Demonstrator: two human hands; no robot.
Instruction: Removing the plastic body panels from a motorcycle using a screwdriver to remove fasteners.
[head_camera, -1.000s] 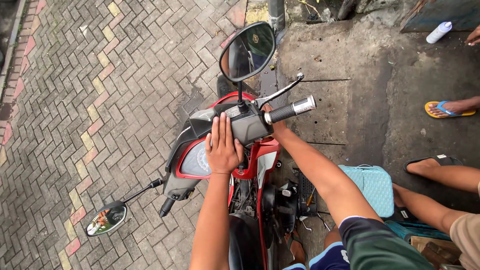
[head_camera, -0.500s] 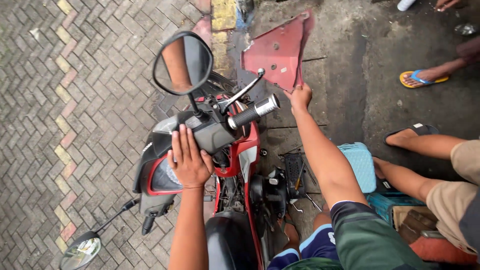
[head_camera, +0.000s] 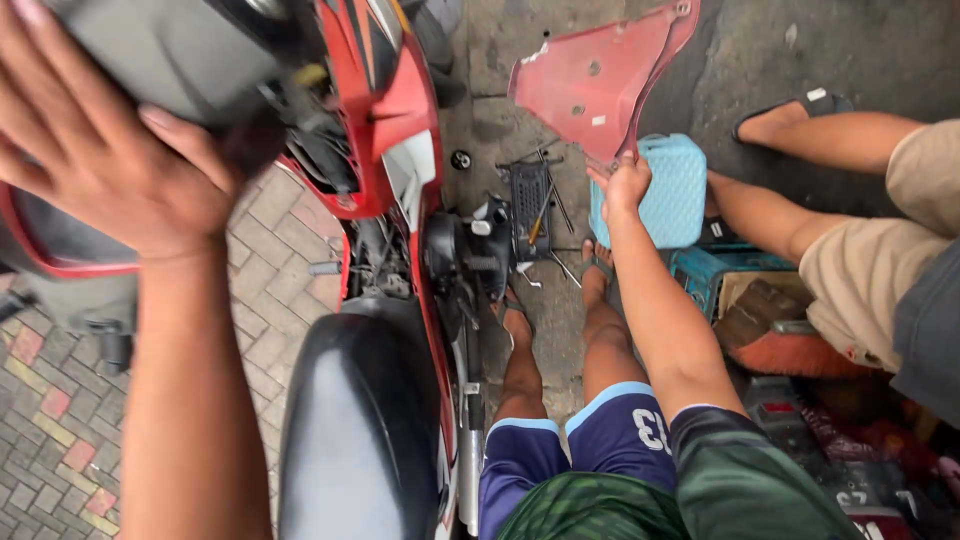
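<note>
Red plastic fairing panel: right of the bike, now gripped at its lower tip, lifted closer than before.
Left hand: fingers spread, still pressed flat on the red-and-grey motorcycle.
Right hand: closed, pinching the panel's tip above the pale blue plastic jerrycan.

I see a glossy red-and-black motorcycle body with a black seat, a detached flat red plastic side panel, a pale turquoise ribbed plastic jerrycan, navy blue shorts trimmed in light blue, and grey herringbone paving bricks flecked with red and yellow.
</note>
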